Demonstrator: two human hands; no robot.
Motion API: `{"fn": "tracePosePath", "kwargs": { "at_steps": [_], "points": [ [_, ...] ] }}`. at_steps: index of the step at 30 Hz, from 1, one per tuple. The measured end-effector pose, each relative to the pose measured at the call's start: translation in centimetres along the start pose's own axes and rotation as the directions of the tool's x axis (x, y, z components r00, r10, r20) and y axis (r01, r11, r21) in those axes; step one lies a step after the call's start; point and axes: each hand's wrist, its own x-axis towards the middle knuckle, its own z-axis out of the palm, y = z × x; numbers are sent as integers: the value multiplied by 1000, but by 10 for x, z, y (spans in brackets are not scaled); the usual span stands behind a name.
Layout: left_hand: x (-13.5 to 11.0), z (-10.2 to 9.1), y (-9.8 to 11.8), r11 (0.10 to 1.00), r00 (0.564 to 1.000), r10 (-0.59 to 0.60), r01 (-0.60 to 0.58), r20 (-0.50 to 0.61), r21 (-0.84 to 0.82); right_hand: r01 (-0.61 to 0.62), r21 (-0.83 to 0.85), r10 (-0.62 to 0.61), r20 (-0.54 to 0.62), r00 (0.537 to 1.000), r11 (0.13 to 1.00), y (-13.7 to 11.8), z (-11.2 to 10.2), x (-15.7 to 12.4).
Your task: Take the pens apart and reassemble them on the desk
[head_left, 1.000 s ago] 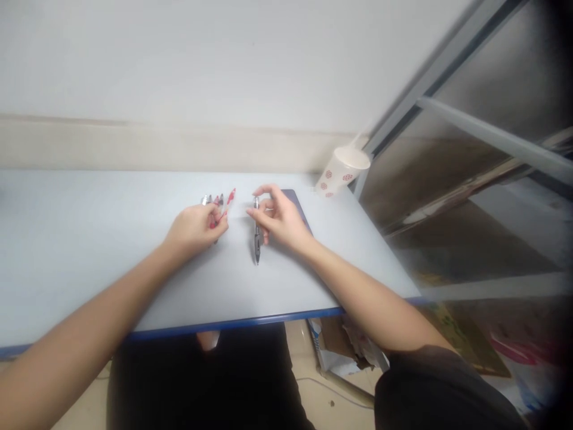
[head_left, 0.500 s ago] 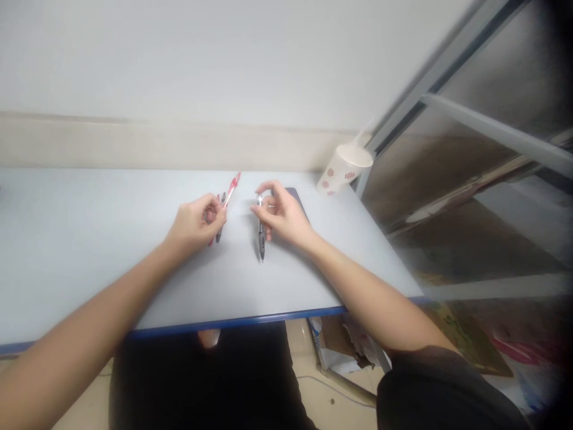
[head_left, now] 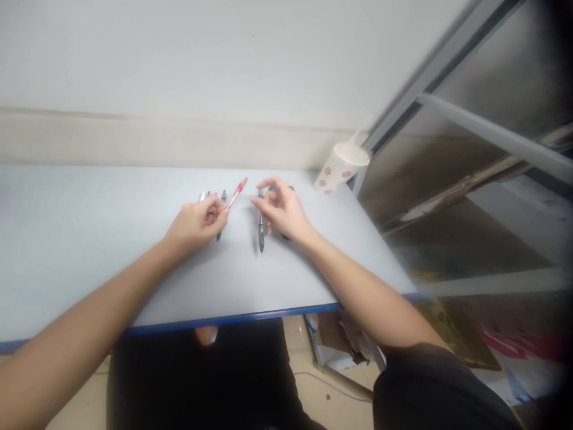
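Note:
My left hand (head_left: 197, 224) pinches a red pen (head_left: 237, 192) between thumb and fingertips, its red end pointing up and to the right. Beneath and beside that hand lie a dark pen (head_left: 219, 236) and a whitish pen-like piece (head_left: 202, 196), both partly hidden. My right hand (head_left: 284, 210) has a clear-and-black pen (head_left: 261, 236) at its thumb, with the point toward me and the index fingertip close to the far end. The thumb and index tips are apart, and the grip behind the pen is partly hidden. Under the right hand shows a dark flat object (head_left: 285, 237), mostly covered.
A white paper cup (head_left: 333, 173) with red patterns and a straw stands at the back right of the pale table (head_left: 89, 239). Behind the table rises a wall (head_left: 201, 71). On the right is a metal-framed window or door (head_left: 492, 131). Below sits an open box (head_left: 331, 340).
The red pen in my left hand has swung down to the right, and its lower end no longer shows. My right hand and its pen have shifted only slightly. The whole view has moved a little.

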Motion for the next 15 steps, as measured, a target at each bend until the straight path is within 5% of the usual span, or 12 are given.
{"fn": "tracePosePath", "kwargs": {
  "at_steps": [15],
  "points": [
    [-1, 0, 1, 996, 999, -35, 38, 36, -78, 39, -50, -41, -37, 998, 998, -1, -7, 4]
  ]
}}
